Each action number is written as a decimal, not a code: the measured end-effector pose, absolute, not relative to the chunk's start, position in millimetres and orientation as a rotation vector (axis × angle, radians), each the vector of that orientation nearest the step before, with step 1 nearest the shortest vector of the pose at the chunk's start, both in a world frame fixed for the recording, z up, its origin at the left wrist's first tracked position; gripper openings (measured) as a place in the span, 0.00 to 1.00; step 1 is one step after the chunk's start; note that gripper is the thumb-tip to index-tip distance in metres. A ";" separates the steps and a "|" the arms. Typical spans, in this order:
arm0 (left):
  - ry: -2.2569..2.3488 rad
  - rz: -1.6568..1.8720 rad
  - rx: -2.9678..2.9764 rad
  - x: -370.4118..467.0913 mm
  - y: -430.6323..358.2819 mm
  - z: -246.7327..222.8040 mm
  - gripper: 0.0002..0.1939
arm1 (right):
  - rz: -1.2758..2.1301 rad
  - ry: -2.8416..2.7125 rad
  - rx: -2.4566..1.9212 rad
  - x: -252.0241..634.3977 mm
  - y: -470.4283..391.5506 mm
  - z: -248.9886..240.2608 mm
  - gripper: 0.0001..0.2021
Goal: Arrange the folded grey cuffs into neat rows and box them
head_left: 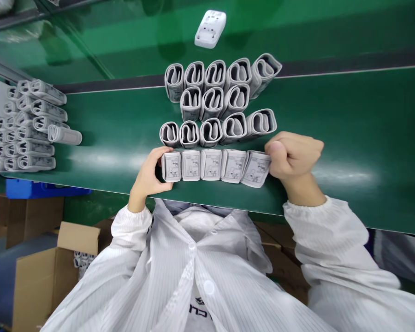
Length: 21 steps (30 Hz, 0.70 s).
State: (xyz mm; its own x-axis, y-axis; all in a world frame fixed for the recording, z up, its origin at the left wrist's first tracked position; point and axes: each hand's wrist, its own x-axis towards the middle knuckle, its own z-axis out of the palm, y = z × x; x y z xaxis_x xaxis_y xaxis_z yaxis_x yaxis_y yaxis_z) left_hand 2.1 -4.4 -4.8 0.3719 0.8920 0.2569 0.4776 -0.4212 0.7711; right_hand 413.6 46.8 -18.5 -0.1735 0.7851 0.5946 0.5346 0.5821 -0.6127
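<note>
Holding front row (212,165) in left hand (148,174), against fisted right hand (293,154); near table (352,120) edge, backed by rolls (211,132), open rightward.

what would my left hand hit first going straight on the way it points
The left hand would likely meet the front row's leftmost roll first, set between its thumb and fingers, though depth is unclear.
</note>
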 end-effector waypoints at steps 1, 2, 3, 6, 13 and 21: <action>1.176 0.907 2.046 2.2 -4.2 -4.7 0.49 | 0.328 -1.845 -1.077 413.3 46.6 -18.5 0.26; 1.175 0.910 2.049 2.3 -4.1 -4.7 0.49 | 0.327 -1.842 -1.086 412.9 46.6 -18.7 0.26; 1.174 0.912 2.050 2.3 -3.9 -4.6 0.49 | 0.319 -1.837 -1.086 412.5 46.6 -18.9 0.27; 1.167 0.919 2.046 2.7 -3.8 -3.7 0.48 | 0.315 -1.822 -1.084 411.7 47.4 -19.8 0.28; 1.185 0.906 2.041 3.4 -4.3 -2.5 0.48 | 0.287 -1.847 -1.085 411.1 49.4 -18.7 0.30; 1.181 0.913 2.037 3.3 -3.8 -3.6 0.47 | 0.408 -1.858 -1.188 417.9 45.2 -21.5 0.28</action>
